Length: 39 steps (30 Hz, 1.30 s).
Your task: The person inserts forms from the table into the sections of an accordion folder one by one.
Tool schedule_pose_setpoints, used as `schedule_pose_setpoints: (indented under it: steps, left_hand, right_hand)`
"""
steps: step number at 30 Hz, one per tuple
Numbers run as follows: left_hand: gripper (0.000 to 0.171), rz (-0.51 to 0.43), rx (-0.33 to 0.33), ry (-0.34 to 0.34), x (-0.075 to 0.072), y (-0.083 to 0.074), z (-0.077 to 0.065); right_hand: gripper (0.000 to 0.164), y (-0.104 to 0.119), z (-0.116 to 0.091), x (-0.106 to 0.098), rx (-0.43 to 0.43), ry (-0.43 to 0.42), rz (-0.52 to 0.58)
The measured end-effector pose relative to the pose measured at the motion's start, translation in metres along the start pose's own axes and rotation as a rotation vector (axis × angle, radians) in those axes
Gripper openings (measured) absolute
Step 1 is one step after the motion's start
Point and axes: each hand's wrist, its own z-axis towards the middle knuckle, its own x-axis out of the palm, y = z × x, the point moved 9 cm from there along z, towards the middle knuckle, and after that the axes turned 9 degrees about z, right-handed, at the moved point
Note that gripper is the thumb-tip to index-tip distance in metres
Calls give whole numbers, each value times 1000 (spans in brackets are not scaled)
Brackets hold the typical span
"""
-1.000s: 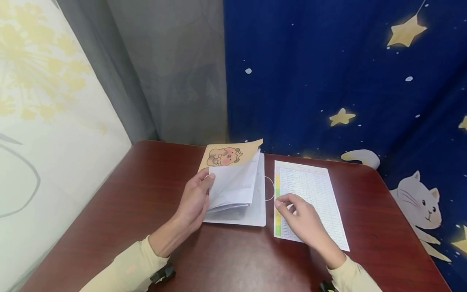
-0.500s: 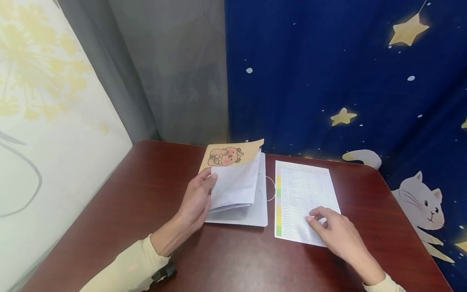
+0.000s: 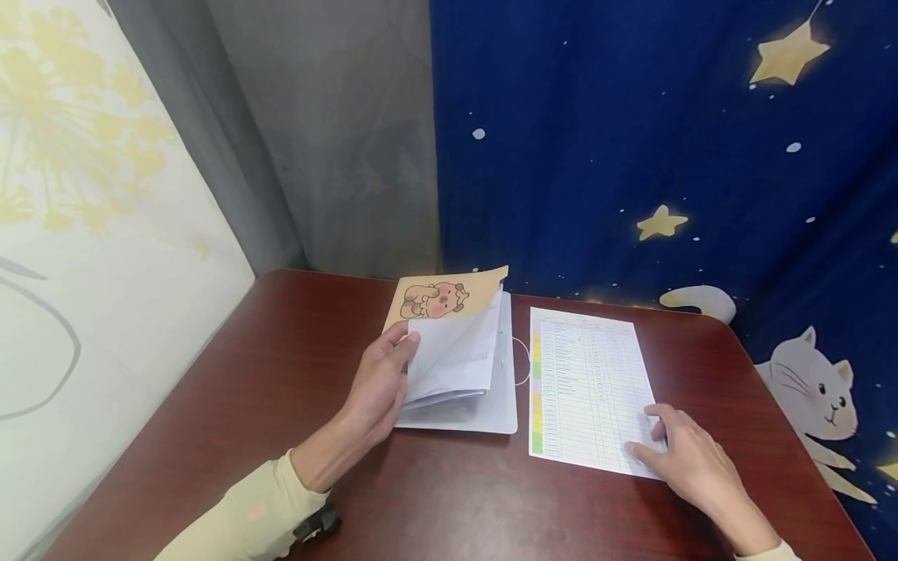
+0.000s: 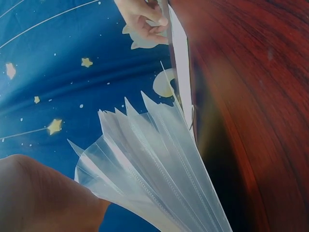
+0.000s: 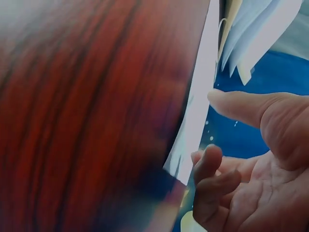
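Note:
A folder (image 3: 431, 299) with a tan cover and a cartoon pig stands partly opened on the table. My left hand (image 3: 379, 378) holds its cover and front leaves, thumb on the near side. Clear pockets (image 4: 145, 154) fan out in the left wrist view, some with white paper inside. To the folder's right lies a printed table sheet (image 3: 582, 374) with a coloured strip down its left side. My right hand (image 3: 698, 460) is at the sheet's lower right edge. In the right wrist view, thumb and fingers are spread apart, with the sheet's edge close by the tips.
A white elastic loop (image 3: 523, 362) sticks out from the folder's right side. The dark red wooden table (image 3: 449, 506) ends at a blue star-patterned curtain (image 3: 561, 156) and a grey curtain (image 3: 351, 156) behind. A pale patterned surface (image 3: 105, 234) borders it on the left.
My right hand has moved right across the sheet, from its left edge to its lower right edge, and its fingers have spread. The left hand keeps its hold on the folder.

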Motion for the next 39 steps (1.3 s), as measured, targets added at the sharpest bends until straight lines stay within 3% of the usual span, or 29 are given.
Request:
schedule_pose_setpoints:
  steps: [7,17,26,39]
  left_hand:
    - [37,-6,1,2,0,-1,-1]
    - [36,-4,-2,3,-1,-1,0]
    - [35,6,-1,-2,-2,-1,1]
    - [37,-11,-3,12,-4,-2,4]
  right_hand:
    - [85,-21,-2,-1,132,47,-21]
    - [96,-36,-5,0,230,80,-58]
    - [92,-36,-4,2,232,94,-59]
    - [74,-33,-1,8,222,168,9]
